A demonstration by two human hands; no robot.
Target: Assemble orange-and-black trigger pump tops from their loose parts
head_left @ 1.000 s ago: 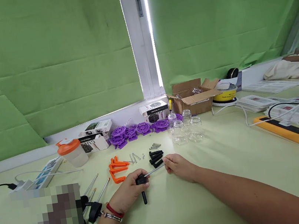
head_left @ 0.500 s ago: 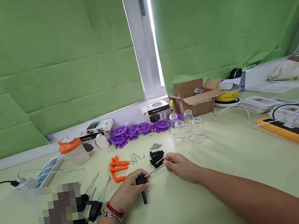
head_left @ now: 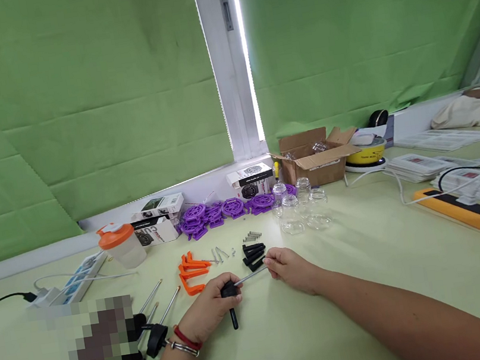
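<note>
My left hand (head_left: 209, 306) is closed around a black plastic part (head_left: 229, 290) with a short black stem pointing down. From that part a thin metal rod (head_left: 252, 275) runs to the right. The fingertips of my right hand (head_left: 290, 270) pinch the rod's far end, which they hide. Just beyond my right fingers lie several black plastic pieces (head_left: 253, 252). Bent orange plastic pieces (head_left: 194, 273) rest past my left hand. Beside my left wrist are more black parts (head_left: 157, 338) with metal rods attached.
Small springs (head_left: 252, 236) and screws (head_left: 218, 254) lie mid-table. Behind them are purple plastic discs (head_left: 232, 207), printed boxes (head_left: 155, 230), glass jars (head_left: 291, 214) and a cardboard box (head_left: 316, 159). An orange-lidded cup (head_left: 124, 245) and a power strip (head_left: 85, 276) stand left.
The whole scene sits slightly lower and further right in view, as the camera has shifted a little. Both hands keep the same hold on the black part and rod.
</note>
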